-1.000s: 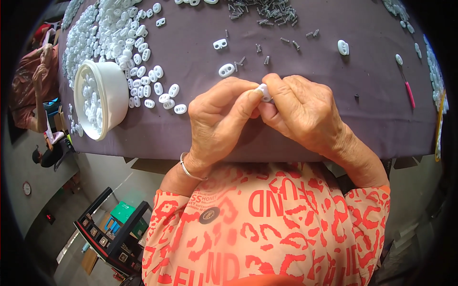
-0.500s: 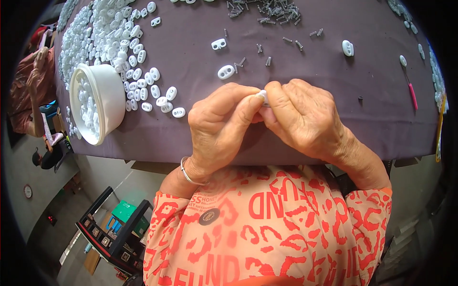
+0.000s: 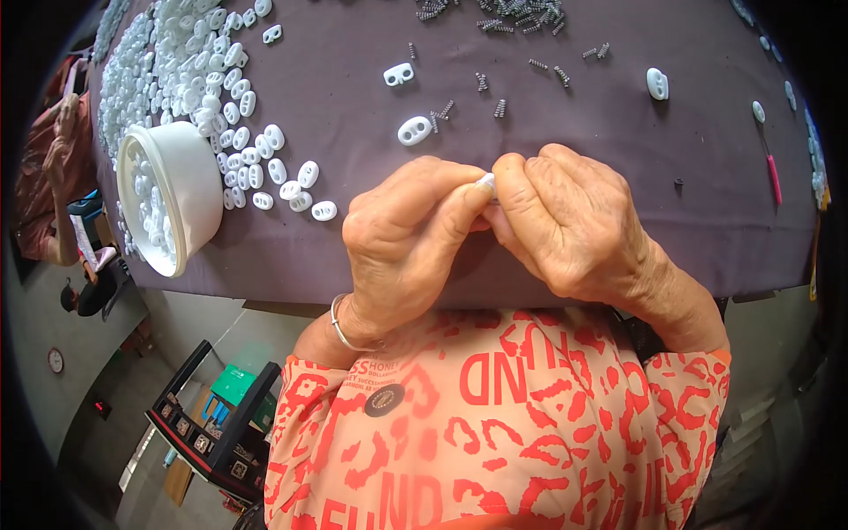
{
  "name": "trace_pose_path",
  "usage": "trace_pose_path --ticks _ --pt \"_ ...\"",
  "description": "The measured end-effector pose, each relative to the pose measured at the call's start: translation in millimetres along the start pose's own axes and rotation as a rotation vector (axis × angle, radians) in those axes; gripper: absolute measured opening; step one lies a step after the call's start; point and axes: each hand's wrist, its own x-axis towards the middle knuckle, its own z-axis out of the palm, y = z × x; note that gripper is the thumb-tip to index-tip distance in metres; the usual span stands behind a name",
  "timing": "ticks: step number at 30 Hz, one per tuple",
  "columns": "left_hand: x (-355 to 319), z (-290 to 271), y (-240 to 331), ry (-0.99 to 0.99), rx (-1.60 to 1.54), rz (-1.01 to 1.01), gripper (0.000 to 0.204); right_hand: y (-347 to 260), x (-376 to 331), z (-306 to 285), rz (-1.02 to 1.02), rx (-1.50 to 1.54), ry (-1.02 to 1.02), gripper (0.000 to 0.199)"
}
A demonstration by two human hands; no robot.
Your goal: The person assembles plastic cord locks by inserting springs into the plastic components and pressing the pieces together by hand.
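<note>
Above the near part of the table, my left hand [image 3: 411, 234] and my right hand [image 3: 574, 216] meet fingertip to fingertip. Both are closed on one small white plastic cord lock [image 3: 487, 182], pinched between thumbs and fingers. Most of that piece is covered by the fingers, so its inner parts cannot be seen. Just beyond my left fingers lie a two-holed oval cord lock [image 3: 414, 131] and, further off, another white two-holed piece [image 3: 398, 74]. Small metal springs [image 3: 500, 108] are scattered beyond my hands.
A white tub [image 3: 199, 194] holding white pieces is tipped toward the left, beside a large spread of cord-lock parts [image 3: 190, 53]. A spring pile [image 3: 521, 13] lies at the far side. To the right are a single cord lock [image 3: 657, 84] and a pink-handled tool [image 3: 775, 180].
The view has shifted slightly. My hands keep their pinch on the cord lock, and a little less of its white surface shows between the fingers.
</note>
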Motion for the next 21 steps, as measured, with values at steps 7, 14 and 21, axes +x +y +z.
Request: trace_pose_path --ticks 7,14,21 --pt "-1 -1 -1 -0.033 -0.089 -0.062 0.006 -1 2 -1 0.037 0.086 0.005 0.025" --pt "-2 -4 2 -0.075 -0.207 -0.171 0.015 5 15 -19 0.286 0.551 0.011 0.011" --pt "-1 -4 4 -0.063 -0.217 -0.2 0.014 0 14 -26 0.746 0.932 -0.122 0.009"
